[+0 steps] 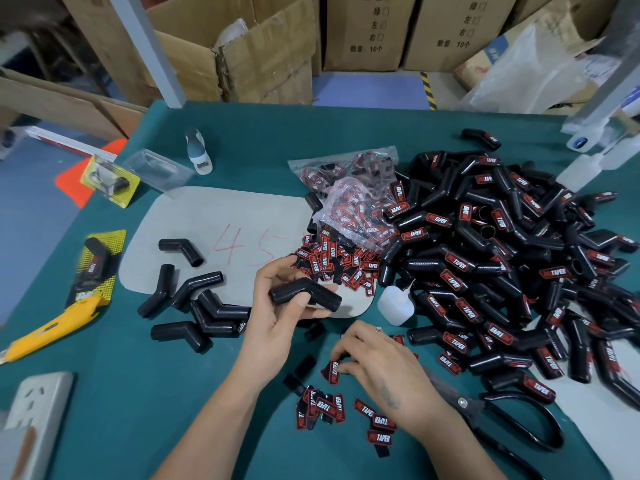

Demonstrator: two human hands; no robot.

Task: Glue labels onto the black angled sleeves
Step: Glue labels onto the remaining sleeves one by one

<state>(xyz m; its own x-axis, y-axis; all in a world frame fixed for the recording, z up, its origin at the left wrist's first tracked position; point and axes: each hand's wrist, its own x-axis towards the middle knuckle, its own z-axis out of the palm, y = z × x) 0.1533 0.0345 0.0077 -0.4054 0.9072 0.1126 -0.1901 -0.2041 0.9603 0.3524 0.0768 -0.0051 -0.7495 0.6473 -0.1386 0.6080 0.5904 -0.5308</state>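
Observation:
My left hand [282, 303] holds a plain black angled sleeve [304, 293] above the green table, fingers curled round it. Lower down, my right hand [374, 362] pinches a red-and-black label [333, 371] lying on the table. More loose labels [325, 405] lie just in front of it, and a bigger heap of labels [332, 263] sits behind my left hand. Several unlabelled sleeves [197, 306] lie to the left. A large pile of labelled sleeves [502, 258] fills the right side. A small white glue bottle [394, 304] stands beside that pile.
Black scissors [512, 420] lie at the lower right. A yellow utility knife [52, 327] and packaged sleeves [97, 265] sit at the left edge, a power strip [34, 410] at the lower left. Plastic bags of labels [353, 188] lie mid-table; cardboard boxes [263, 53] stand behind.

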